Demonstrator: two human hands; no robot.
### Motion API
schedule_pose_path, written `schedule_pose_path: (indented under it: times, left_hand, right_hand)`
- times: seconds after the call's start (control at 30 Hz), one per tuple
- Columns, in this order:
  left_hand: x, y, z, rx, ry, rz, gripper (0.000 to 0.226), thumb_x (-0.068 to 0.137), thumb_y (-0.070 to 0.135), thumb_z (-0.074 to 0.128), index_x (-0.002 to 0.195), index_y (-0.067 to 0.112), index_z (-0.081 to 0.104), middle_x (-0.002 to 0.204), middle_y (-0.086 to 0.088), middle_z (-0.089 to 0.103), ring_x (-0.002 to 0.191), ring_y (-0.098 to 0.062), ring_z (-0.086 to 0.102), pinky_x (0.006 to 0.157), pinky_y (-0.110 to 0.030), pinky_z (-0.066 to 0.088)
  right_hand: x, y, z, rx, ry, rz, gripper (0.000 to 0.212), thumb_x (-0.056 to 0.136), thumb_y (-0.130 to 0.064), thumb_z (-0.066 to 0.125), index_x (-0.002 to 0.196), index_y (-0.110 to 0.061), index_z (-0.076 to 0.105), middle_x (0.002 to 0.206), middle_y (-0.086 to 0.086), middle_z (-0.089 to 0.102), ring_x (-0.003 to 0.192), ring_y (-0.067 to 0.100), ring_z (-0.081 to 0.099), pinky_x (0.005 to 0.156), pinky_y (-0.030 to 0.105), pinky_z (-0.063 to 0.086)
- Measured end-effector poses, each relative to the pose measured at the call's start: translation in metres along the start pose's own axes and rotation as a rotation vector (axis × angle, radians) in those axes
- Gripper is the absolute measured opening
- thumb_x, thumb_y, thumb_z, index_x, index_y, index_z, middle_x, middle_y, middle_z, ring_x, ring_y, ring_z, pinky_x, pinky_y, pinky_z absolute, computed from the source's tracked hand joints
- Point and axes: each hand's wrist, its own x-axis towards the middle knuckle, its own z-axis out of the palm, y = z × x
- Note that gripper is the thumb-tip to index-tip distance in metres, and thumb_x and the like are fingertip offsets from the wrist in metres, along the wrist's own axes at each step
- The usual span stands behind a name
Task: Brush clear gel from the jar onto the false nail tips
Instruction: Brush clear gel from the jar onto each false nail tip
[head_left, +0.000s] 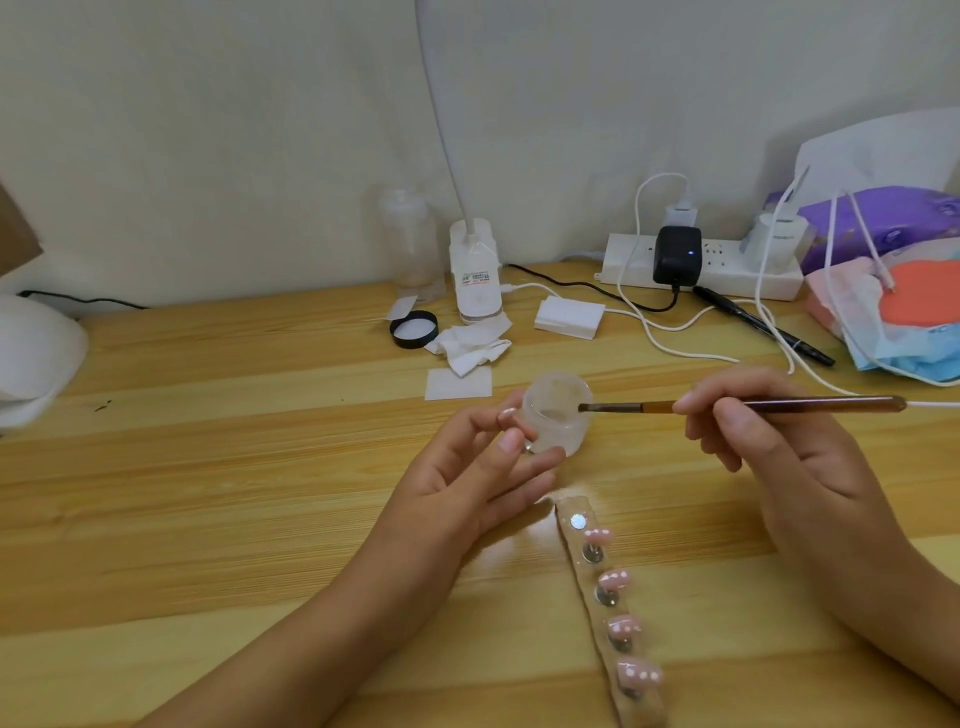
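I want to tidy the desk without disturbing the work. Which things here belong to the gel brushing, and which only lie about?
In use: jar, held by the left hand; brush, in the right hand; false nail tips on their strip.

Lying about: clear bottle, crumpled wipes, power strip, black pen, face mask.

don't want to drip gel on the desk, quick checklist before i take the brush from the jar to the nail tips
1. Jar open: ok, the jar has no lid on; the black lid lies farther back.
2. Jar steadied: ok, the left hand holds it.
3. Brush grip: ok, the right hand pinches the brush, bristles at the jar mouth.
4. Gel on bristles: cannot tell.
5. Nail tips ready: ok, four nail tips sit on the holder strip near the hands.
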Motion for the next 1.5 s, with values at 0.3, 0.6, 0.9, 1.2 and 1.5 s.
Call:
schedule_pose_path:
  times: [0.3, 0.6, 0.9, 1.2, 1.5]
  left_hand:
    - [-0.0018, -0.0024, 0.0007, 0.283, 0.171, 0.047, 0.010, 0.083, 0.045, 0.068, 0.086, 0.036, 0.068, 0.094, 0.008, 0.063, 0.070, -0.003, 0.060, 0.069, -0.015, 0.049]
    - [-0.0061, -0.0062, 0.0020, 0.378, 0.007, 0.079, 0.005, 0.080, 0.028, 0.074, 0.084, 0.027, 0.072, 0.084, 0.010, 0.071, 0.077, -0.001, 0.062, 0.070, -0.013, 0.047]
    - [-0.0062, -0.0057, 0.0013, 0.416, 0.008, 0.088, 0.006, 0.084, 0.020, 0.071, 0.083, 0.027, 0.070, 0.090, 0.012, 0.073, 0.082, 0.001, 0.064, 0.071, -0.010, 0.047]
    - [-0.0063, -0.0057, 0.0021, 0.432, 0.018, 0.083, 0.003, 0.079, 0.026, 0.070, 0.078, 0.028, 0.069, 0.079, 0.011, 0.068, 0.076, -0.003, 0.060, 0.069, -0.013, 0.047]
    - [-0.0058, -0.0052, 0.0011, 0.430, 0.018, 0.076, 0.003, 0.081, 0.027, 0.068, 0.078, 0.027, 0.067, 0.094, 0.005, 0.074, 0.079, -0.005, 0.062, 0.071, -0.015, 0.049]
  right_hand:
    - [0.0022, 0.0035, -0.0028, 0.145, 0.064, 0.001, 0.022, 0.093, -0.029, 0.046, 0.091, -0.028, 0.068, 0.079, -0.002, 0.058, 0.074, 0.013, 0.051, 0.067, 0.017, 0.043]
    - [0.0054, 0.0039, -0.0035, 0.384, 0.051, 0.114, 0.026, 0.092, -0.030, 0.046, 0.094, -0.021, 0.072, 0.074, 0.009, 0.068, 0.073, 0.021, 0.064, 0.064, 0.021, 0.051]
    - [0.0046, -0.0012, 0.0010, 0.404, -0.004, 0.100, 0.027, 0.088, -0.025, 0.046, 0.087, -0.022, 0.073, 0.071, 0.007, 0.068, 0.070, 0.020, 0.065, 0.063, 0.021, 0.050]
    - [0.0033, 0.0020, -0.0012, 0.346, -0.041, 0.100, 0.026, 0.087, -0.026, 0.046, 0.086, -0.023, 0.072, 0.072, 0.007, 0.067, 0.071, 0.021, 0.064, 0.066, 0.022, 0.051]
    - [-0.0010, 0.0019, -0.0020, 0.205, 0.001, 0.025, 0.023, 0.082, -0.027, 0.047, 0.076, -0.027, 0.069, 0.072, 0.000, 0.061, 0.066, 0.018, 0.057, 0.070, 0.024, 0.049]
